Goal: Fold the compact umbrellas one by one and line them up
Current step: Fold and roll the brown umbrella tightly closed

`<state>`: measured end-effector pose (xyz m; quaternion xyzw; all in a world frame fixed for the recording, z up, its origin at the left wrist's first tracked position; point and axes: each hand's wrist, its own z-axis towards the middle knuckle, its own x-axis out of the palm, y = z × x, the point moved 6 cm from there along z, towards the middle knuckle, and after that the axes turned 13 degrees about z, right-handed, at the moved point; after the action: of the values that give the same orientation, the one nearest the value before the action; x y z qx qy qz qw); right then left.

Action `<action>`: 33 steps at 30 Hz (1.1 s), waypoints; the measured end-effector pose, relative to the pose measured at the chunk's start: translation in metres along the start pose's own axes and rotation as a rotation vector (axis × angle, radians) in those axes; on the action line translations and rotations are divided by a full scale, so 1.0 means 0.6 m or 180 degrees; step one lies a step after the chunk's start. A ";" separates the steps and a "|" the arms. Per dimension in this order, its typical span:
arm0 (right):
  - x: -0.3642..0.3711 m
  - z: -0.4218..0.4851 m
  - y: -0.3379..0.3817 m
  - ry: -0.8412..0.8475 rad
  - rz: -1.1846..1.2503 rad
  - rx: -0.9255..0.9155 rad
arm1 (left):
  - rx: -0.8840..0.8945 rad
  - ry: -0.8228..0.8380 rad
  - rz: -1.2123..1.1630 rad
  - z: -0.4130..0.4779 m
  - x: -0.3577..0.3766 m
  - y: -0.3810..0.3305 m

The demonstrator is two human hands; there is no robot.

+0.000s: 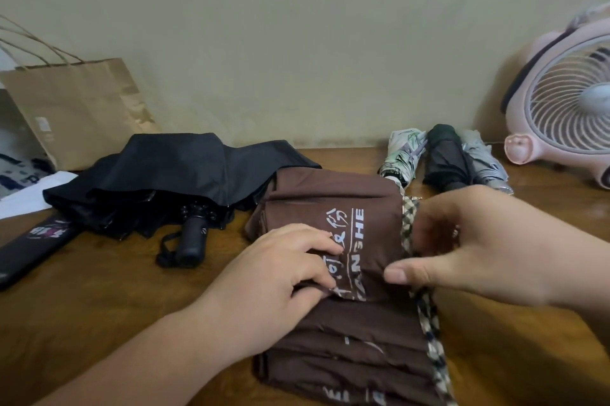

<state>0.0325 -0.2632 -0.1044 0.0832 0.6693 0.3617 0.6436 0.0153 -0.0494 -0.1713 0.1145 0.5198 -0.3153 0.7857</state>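
we are working on the brown umbrella (333,240), which is lying in loose pleats on the table (99,306) right in front of us, its white lettering facing up and its checked trim (429,323) running down the right side. our left hand (274,276) is bearing down on the cloth with curled fingers that are gathering a fold beside the lettering. our right hand (478,240) is pinching the trim edge, fingers bent around it and thumb reaching along the fold toward the left hand. just left of it the black umbrella (171,174) is lying unfolded, handle toward us, beside a black sleeve (33,247). three folded umbrellas (445,158) are sitting side by side at the back right, near the pink fan (561,101). a paper bag (79,108) is leaning on the wall at the back left.
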 end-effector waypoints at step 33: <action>0.122 -0.070 -0.043 -0.0836 0.2338 0.0770 | -0.0236 0.0730 -0.0389 -0.011 -0.024 0.018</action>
<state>-0.0083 -0.2557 -0.1822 0.4373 0.5448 0.4725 0.5372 0.0134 -0.0324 -0.1632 0.0888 0.6235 -0.3280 0.7042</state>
